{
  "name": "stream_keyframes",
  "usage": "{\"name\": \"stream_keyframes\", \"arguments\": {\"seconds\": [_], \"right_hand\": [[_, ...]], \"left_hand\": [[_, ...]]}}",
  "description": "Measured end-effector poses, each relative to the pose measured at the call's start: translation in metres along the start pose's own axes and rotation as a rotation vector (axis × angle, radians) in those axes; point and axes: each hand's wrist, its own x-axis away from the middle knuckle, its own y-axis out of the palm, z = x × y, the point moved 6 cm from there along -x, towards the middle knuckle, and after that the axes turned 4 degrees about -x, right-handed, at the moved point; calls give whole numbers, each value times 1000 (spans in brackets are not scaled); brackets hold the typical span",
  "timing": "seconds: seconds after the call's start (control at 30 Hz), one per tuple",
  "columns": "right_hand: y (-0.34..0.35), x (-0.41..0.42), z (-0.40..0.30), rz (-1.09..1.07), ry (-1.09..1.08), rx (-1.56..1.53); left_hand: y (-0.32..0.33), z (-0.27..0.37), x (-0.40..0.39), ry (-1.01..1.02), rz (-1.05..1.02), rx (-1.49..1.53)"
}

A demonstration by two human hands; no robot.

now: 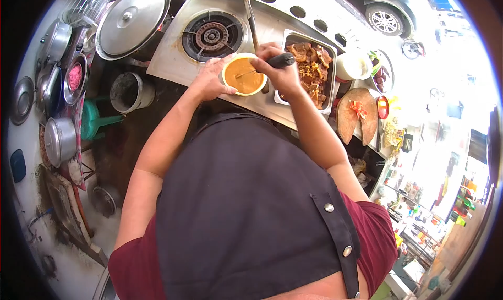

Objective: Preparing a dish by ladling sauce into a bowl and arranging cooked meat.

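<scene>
A round bowl with a pale yellow rim [248, 93] stands at the front edge of the steel stove top and holds an orange-brown sauce [248, 83]. My left hand [210, 79] grips its left side, with the thumb at the near rim and fingers at the far rim. In my right hand [283, 75] is a utensil with a black handle [281, 60]. Its thin metal end dips into the sauce; the tip's shape is hidden. Just right of the bowl, partly behind my right forearm, sits a steel tray [333, 91] of cooked meat pieces [310, 64].
A gas burner [212, 34] lies beyond my left hand. A long-handled tool [251, 21] rests on the stove top. At right are a white container [351, 66] and a wooden chopping board [347, 123] with chopped red pieces. A large lidded pot [131, 23] and grey bucket [131, 91] stand left.
</scene>
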Motion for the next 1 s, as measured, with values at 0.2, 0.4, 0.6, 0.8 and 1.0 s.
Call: {"name": "stream_keyframes", "arguments": {"seconds": [0.2,0.4,0.6,0.8,1.0], "right_hand": [[4,11,-3,285,180,-472],[-9,-1,11,520,-27,-748],[30,-3,25,456,105,-776],[34,15,13,60,323,-569],[-10,-5,-6,120,323,-331]], "left_hand": [[-7,17,12,-75,5,19],[-2,18,10,-88,50,-92],[-9,28,6,-174,-7,-71],[-15,36,6,-205,-6,-172],[-17,45,8,-275,-18,-209]]}}
